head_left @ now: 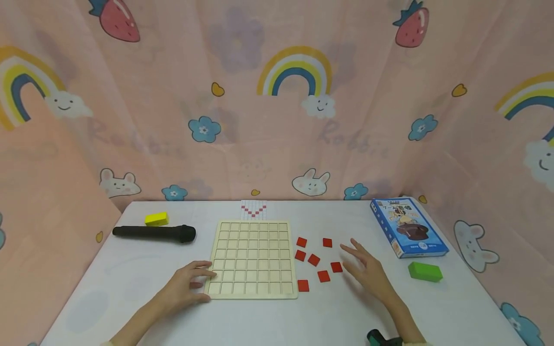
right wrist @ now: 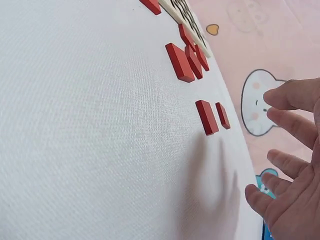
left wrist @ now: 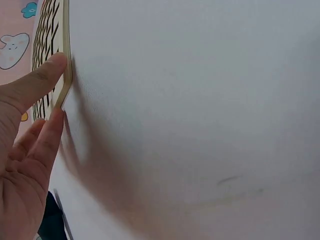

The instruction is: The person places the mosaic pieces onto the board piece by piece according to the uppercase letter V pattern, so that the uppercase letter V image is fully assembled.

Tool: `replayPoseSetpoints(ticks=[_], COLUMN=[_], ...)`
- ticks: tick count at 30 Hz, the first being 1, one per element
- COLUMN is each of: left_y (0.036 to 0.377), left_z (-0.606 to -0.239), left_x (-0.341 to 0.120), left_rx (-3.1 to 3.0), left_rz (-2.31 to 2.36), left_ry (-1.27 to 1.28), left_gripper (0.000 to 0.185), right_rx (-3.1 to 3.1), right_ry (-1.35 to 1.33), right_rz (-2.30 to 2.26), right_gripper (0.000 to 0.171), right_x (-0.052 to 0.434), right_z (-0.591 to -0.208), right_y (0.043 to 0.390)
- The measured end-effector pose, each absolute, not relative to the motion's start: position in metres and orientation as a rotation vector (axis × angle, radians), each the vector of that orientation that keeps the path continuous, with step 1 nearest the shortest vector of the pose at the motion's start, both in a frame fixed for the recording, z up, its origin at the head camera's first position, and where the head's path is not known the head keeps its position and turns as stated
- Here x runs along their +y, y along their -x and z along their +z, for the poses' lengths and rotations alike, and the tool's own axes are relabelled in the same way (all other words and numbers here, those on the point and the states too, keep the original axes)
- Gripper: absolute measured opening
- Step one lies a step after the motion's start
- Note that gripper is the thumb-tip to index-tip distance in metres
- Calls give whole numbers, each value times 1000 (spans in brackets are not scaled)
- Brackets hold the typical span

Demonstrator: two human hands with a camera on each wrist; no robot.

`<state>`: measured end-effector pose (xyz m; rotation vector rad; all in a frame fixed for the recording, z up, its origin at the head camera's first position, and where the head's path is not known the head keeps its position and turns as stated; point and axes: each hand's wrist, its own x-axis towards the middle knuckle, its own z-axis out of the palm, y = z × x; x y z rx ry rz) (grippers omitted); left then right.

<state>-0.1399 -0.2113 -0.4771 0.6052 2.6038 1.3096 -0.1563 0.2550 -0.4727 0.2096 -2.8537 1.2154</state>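
A pale wooden grid board (head_left: 251,259) lies flat with its squares bare. My left hand (head_left: 183,287) rests at its front left corner, the extended thumb and fingers touching the edge; in the left wrist view, the thumb (left wrist: 42,77) lies against the board's rim (left wrist: 67,45). Several red square tiles (head_left: 323,276) are scattered on the table just right of the board. Beyond them, my right hand (head_left: 368,273) hovers with fingers spread, holding nothing. The right wrist view shows its fingers (right wrist: 287,162) apart from the nearest red tile (right wrist: 207,117).
A card (head_left: 254,210) with a red V of squares lies behind the board on the white table (head_left: 242,322). A black microphone (head_left: 153,233) and yellow block (head_left: 157,219) are left; a blue box (head_left: 409,228) and green block (head_left: 425,272) are right. A patterned curtain (head_left: 277,144) hangs behind.
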Motion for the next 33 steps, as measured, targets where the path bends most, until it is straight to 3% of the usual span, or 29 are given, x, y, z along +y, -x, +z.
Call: replayPoseSetpoints(ticks=[8, 20, 33], left_y=[148, 152, 152], left_z=[-481, -485, -489], left_x=[-218, -219, -220], left_rx=[2495, 2475, 2404], left_rz=[1379, 1453, 1516], left_ry=[-651, -621, -512], left_gripper=[36, 33, 36], right_rx=[-2834, -2952, -2973], right_ry=[-276, -130, -315], right_rz=[1467, 1637, 1683], right_gripper=[45, 45, 40], right_x=[265, 283, 285], right_z=[-481, -489, -492], right_y=[167, 183, 191])
